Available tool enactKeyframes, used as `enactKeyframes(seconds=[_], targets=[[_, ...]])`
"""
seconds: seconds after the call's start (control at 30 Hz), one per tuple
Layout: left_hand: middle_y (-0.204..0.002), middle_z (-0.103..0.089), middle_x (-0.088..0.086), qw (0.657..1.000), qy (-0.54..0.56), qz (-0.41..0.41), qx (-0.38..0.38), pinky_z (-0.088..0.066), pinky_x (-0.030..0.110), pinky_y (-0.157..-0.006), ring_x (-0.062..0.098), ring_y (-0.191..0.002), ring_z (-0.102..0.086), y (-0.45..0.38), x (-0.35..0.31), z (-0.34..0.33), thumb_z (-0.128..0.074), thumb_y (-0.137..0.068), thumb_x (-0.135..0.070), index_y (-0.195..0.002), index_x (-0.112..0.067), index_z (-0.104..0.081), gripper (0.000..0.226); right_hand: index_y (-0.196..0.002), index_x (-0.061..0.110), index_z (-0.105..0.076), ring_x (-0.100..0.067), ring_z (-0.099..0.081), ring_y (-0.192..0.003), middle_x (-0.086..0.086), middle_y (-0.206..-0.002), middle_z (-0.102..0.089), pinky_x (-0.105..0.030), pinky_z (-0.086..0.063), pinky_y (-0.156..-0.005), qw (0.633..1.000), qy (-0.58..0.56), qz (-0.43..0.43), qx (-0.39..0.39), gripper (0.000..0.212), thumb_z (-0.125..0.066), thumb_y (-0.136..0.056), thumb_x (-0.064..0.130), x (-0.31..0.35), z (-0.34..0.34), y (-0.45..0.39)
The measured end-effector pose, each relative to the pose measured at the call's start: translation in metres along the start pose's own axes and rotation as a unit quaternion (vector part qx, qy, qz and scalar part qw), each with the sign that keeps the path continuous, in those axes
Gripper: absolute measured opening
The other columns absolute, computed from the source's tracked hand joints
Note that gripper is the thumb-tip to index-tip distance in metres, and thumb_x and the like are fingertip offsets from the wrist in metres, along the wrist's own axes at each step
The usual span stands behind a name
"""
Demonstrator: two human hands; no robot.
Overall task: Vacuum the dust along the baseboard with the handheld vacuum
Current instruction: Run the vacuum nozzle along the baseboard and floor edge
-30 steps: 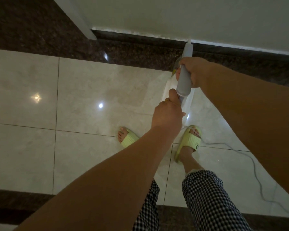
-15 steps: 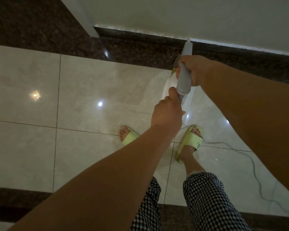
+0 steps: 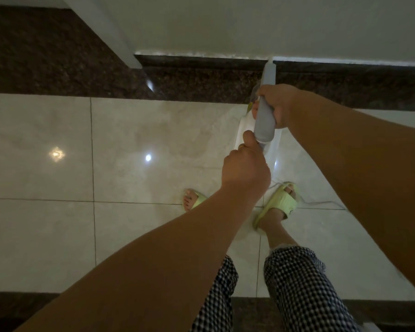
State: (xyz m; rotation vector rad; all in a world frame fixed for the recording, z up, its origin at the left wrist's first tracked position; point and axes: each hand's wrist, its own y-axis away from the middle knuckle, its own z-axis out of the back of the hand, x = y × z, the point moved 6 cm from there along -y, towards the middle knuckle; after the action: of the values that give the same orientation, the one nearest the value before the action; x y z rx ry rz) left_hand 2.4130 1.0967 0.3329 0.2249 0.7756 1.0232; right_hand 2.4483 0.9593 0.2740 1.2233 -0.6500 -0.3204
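Note:
A grey-white handheld vacuum point(image 3: 265, 121) points away from me, its narrow nozzle tip touching the top edge of the dark stone baseboard point(image 3: 201, 62) where it meets the pale wall. My right hand point(image 3: 279, 104) grips the vacuum's body from the right side. My left hand point(image 3: 246, 168) holds the rear end of the vacuum, thumb up against its back. A pale dust line runs along the top of the baseboard to the left of the nozzle.
A thin power cord point(image 3: 321, 202) trails over the glossy beige tiles point(image 3: 153, 144) to the right of my feet in green slippers point(image 3: 283, 202). A wall corner point(image 3: 130, 56) juts out at the left, with dark stone floor border point(image 3: 46, 56) beside it.
The nozzle has slid a little to the right along the baseboard top, with both hands following. The grip of both hands is the same.

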Motion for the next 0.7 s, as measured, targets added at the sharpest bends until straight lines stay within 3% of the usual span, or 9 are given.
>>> enactKeyframes(seconds=[0.13, 0.27, 0.4, 0.5, 0.7], targets=[[-0.086, -0.053, 0.002, 1.0, 0.007, 0.005, 0.011, -0.05, 0.035, -0.067, 0.021, -0.074, -0.057, -0.001, 0.002, 0.001, -0.055, -0.089, -0.016, -0.126, -0.012, -0.027, 0.046, -0.123, 0.014, -0.049, -0.013, -0.058, -0.072, -0.003, -0.09, -0.059, -0.033, -0.054, -0.087, 1.0, -0.025, -0.001, 0.001, 0.038, -0.065, -0.091, 0.027, -0.002, -0.001, -0.006], [-0.086, -0.051, 0.001, 1.0, -0.011, 0.002, 0.025, -0.047, 0.032, -0.066, 0.02, -0.075, -0.056, 0.001, -0.004, 0.0, -0.056, -0.09, -0.018, -0.125, -0.012, -0.027, 0.046, -0.119, 0.011, -0.051, -0.012, -0.055, -0.068, -0.004, -0.086, -0.058, -0.028, -0.056, -0.073, 0.999, -0.05, 0.003, 0.007, 0.033, -0.064, -0.091, 0.024, -0.002, 0.002, -0.005], [-0.087, -0.052, 0.002, 0.999, 0.001, -0.004, 0.035, -0.047, 0.033, -0.065, 0.02, -0.075, -0.056, 0.0, -0.017, -0.002, -0.058, -0.089, -0.019, -0.121, -0.013, -0.027, 0.045, -0.122, 0.009, -0.052, -0.013, -0.057, -0.066, -0.005, -0.085, -0.06, -0.029, -0.056, -0.069, 0.999, -0.035, 0.007, 0.009, 0.036, -0.064, -0.091, 0.023, 0.001, 0.013, -0.005], [-0.089, -0.052, 0.002, 0.999, 0.008, 0.005, 0.031, -0.046, 0.033, -0.064, 0.02, -0.073, -0.053, 0.001, -0.025, -0.005, -0.058, -0.088, -0.019, -0.122, -0.013, -0.027, 0.046, -0.123, 0.011, -0.05, -0.014, -0.059, -0.071, -0.005, -0.09, -0.062, -0.033, -0.056, -0.082, 1.0, -0.006, 0.013, 0.002, 0.04, -0.066, -0.089, 0.026, 0.003, 0.022, -0.008], [-0.089, -0.054, 0.002, 0.999, 0.029, 0.02, 0.021, -0.045, 0.032, -0.062, 0.019, -0.071, -0.054, 0.007, -0.028, -0.007, -0.059, -0.088, -0.019, -0.122, -0.012, -0.027, 0.047, -0.122, 0.014, -0.049, -0.014, -0.06, -0.075, -0.004, -0.093, -0.063, -0.036, -0.053, -0.091, 0.999, 0.022, 0.02, 0.012, 0.041, -0.067, -0.088, 0.028, 0.001, 0.02, -0.009]])
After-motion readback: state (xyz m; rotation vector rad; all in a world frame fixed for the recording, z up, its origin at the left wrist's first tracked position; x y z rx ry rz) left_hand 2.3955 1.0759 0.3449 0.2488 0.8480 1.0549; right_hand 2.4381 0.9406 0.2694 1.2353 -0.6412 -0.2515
